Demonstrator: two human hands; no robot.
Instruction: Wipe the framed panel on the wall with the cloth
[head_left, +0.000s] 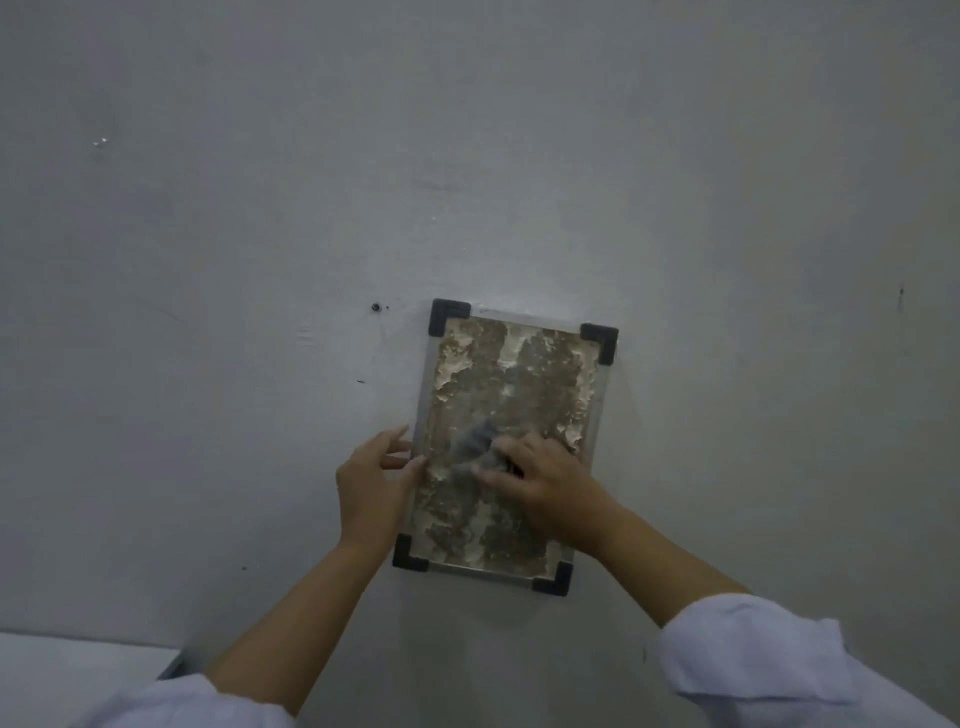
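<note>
A framed panel (524, 374) hangs slightly tilted on the grey wall, with a pale metal rim, black corner caps and a mottled brown and cream surface. My right hand (540, 488) presses a crumpled grey cloth (475, 447) against the middle of the panel. My left hand (371, 483) rests on the panel's left edge, thumb on the rim, fingers spread against the wall.
A small dark screw hole (376, 307) sits in the wall left of the panel's top corner. A white ledge (78, 670) shows at the bottom left. Light sleeves cover both my forearms near the lower edge of the view.
</note>
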